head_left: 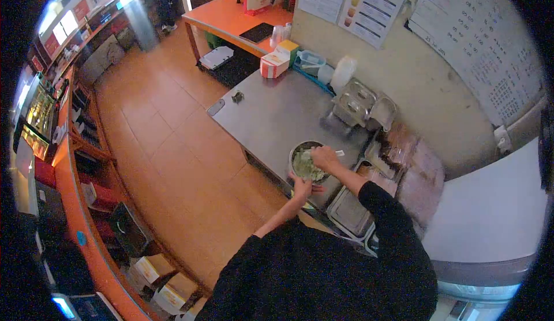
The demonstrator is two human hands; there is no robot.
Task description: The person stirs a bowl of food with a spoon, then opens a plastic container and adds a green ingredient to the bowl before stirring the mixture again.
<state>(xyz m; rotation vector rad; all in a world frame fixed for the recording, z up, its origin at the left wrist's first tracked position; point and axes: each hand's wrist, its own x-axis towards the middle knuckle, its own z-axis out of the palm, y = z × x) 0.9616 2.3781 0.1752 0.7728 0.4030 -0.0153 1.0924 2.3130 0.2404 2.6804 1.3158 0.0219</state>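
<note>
A round metal bowl (293,152) holds a pale green, chunky mash (304,162) at the near part of the steel table. My left hand (303,187) grips the bowl's near side, with the thumb up at the rim and the fingers low against the outside. Over the bowl, my right hand (325,158) is closed around a utensil whose pale handle end (340,153) sticks out to the right. The utensil's working end is too blurred to identify. Just right of the bowl, a rectangular metal tray (351,212) lies near my right forearm.
Lidded metal containers (355,103) stand against the wall on the steel table (265,110). Plastic tubs (312,60) and a red-and-white box (273,65) sit at its far end. A phone-like object (216,107) lies at the left edge. Tiled floor (167,142) extends left toward an orange-edged counter (86,217).
</note>
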